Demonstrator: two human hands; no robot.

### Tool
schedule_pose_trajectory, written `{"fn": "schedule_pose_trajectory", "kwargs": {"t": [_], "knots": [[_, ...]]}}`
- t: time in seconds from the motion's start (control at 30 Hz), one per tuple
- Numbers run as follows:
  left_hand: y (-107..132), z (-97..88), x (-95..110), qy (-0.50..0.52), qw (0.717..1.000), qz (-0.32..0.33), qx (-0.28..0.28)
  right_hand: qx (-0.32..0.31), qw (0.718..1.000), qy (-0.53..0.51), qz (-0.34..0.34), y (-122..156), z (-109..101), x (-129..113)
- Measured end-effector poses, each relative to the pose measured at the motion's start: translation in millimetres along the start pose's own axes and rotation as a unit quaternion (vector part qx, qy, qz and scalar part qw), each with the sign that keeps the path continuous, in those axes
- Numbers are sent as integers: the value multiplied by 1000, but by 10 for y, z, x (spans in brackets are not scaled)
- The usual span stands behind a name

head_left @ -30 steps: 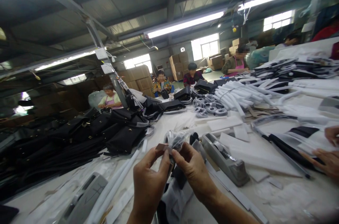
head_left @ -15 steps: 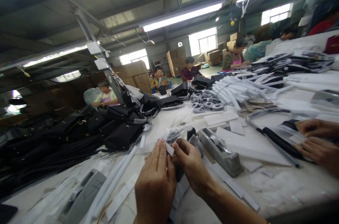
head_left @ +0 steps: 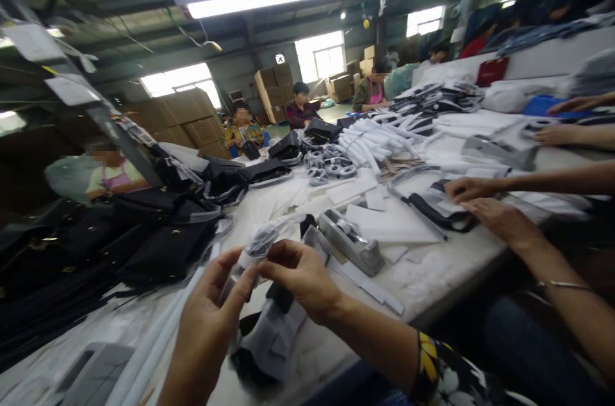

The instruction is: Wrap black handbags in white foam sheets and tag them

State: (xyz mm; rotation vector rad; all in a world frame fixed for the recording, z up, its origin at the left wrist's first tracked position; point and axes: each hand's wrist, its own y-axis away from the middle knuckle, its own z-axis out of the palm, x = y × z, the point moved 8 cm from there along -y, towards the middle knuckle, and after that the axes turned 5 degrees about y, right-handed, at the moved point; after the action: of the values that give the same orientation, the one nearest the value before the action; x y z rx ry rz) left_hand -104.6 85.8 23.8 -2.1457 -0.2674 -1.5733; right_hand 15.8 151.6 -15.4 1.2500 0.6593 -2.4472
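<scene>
My left hand [head_left: 211, 310] closes around a strap end wrapped in see-through plastic [head_left: 262, 241], its thumb pressed on the wrapping. From the other side, my right hand [head_left: 302, 278] pinches the same wrapped strap between thumb and fingertips. Below both hands hangs a black and white padded part [head_left: 276, 335], seemingly of the same piece; the join is hidden by my fingers. Just beyond my right hand stands a grey tape dispenser [head_left: 350, 243]. White cardboard strips [head_left: 368, 287] lie beside it on the table.
Black bags [head_left: 163, 246] are heaped on the left, near white foam tubes [head_left: 154, 329] and a second tape dispenser [head_left: 91, 374]. More white tubes [head_left: 375, 140] and coiled rings [head_left: 331, 166] lie farther back. At right, a co-worker's hands [head_left: 485, 201] handle a black strap.
The view has swung to the right. My left hand has turned from flat, extended fingers to a thumb grip, and the plastic-wrapped end now shows between both hands.
</scene>
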Motion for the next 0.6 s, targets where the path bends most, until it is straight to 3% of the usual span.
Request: {"fn": "schedule_pose_trajectory", "kwargs": {"t": [0.07, 0.13, 0.17, 0.23, 0.3, 0.33, 0.43, 0.5, 0.6], "knots": [[-21, 0, -52, 37, 999, -29, 18, -12, 996, 82, -32, -33, -71, -51], [-6, 10, -65, 60, 997, -46, 35, 1, 961, 258, -98, -40, -296, -204], [12, 18, -58, 67, 996, -51, 41, 27, 923, 359, -135, -25, -478, -306], [54, 37, -24, 74, 994, -57, 50, 106, 821, 530, -187, 37, -952, -506], [84, 54, 10, 70, 994, -57, 54, 199, 740, 623, -157, 100, -1548, -610], [90, 59, 19, 66, 995, -56, 56, 230, 721, 644, -115, 124, -1843, -609], [71, 56, 5, 54, 996, -48, 60, 253, 729, 636, -2, 180, -2452, -491], [48, 40, -26, 43, 996, -42, 65, 235, 750, 617, 32, 193, -2584, -411], [32, 21, -68, 25, 997, -40, 68, 218, 784, 578, 56, 208, -2570, -403]]}}
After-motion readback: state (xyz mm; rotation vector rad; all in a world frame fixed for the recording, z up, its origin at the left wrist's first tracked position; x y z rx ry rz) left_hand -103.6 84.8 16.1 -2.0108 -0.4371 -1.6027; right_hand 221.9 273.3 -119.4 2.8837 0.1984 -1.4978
